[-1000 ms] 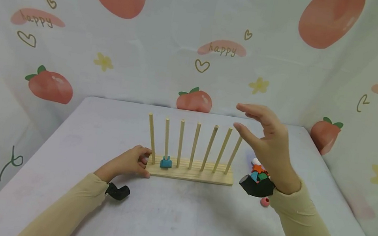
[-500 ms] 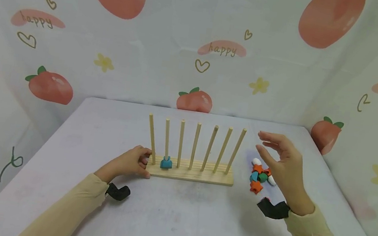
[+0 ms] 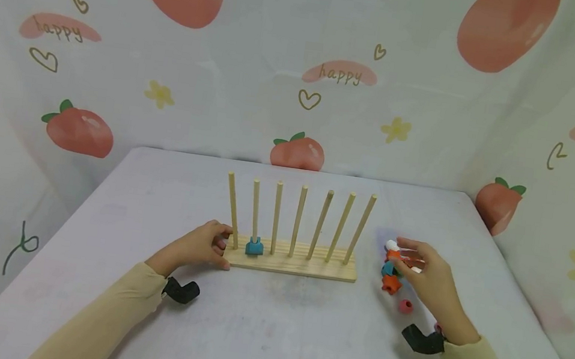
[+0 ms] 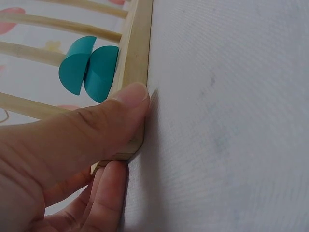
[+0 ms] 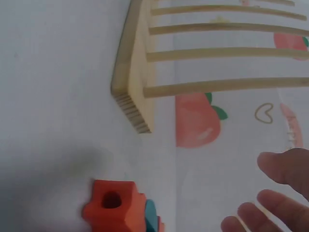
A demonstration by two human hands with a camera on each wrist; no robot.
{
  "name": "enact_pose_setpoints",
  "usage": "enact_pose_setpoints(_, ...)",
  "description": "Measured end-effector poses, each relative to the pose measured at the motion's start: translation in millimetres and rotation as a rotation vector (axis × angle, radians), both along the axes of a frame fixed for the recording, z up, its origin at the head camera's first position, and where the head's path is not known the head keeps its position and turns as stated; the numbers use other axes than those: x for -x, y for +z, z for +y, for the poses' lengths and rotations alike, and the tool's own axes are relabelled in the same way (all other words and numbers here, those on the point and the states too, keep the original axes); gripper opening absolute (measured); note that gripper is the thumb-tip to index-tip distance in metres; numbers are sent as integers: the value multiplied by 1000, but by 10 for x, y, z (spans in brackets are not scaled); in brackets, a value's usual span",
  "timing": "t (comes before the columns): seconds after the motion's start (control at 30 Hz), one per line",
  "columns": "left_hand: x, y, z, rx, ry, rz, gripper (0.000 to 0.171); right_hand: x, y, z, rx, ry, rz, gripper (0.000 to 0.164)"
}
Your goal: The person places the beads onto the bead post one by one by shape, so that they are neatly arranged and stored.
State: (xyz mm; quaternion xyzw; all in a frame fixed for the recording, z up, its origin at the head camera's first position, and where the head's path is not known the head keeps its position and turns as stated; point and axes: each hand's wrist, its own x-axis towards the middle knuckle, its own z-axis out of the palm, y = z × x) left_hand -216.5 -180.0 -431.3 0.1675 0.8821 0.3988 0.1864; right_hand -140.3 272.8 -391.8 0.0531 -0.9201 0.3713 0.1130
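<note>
My left hand (image 3: 197,244) grips the left end of a wooden peg stand (image 3: 298,267). In the left wrist view, the thumb (image 4: 116,113) presses its front edge while the fingers bend against its end. Two teal half-round beads (image 4: 101,75) are stacked on the second peg from the left. My right hand (image 3: 432,280) is over a small pile of beads, thumb and fingers apart and nothing between them. An orange star bead (image 3: 391,285), a blue bead (image 3: 388,269) and a white bead (image 3: 391,245) show beside its fingertips; the hand partly covers others.
A pink round bead (image 3: 406,306) lies in front of the pile, and another pink bead is mostly hidden by the right wrist. Several tall bare pegs (image 3: 320,226) rise from the stand. A printed cloth backdrop (image 3: 253,108) hangs behind the white table (image 3: 267,334).
My right hand has moved right and down from beside the rightmost peg to the bead pile. The left hand keeps its grip, and the stand and teal beads have not moved.
</note>
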Motion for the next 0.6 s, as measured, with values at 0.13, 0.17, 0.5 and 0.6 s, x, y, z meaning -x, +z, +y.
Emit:
enact_pose_setpoints(0.13, -6, 13, 6, 3, 1, -1, 83, 35, -74, 63, -44, -4, -175, 50)
enact_pose_setpoints(0.17, -9, 16, 6, 6, -5, 3, 83, 42, -87, 69, -55, -3, -208, 51)
enact_pose_setpoints(0.5, -13, 23, 14, 3, 0, -6, 84, 102, -202, 98, -131, -7, -351, 53)
enact_pose_setpoints(0.6, -13, 28, 16, -3, -2, -10, 84, 111, -210, 96, -141, 7, -342, 52)
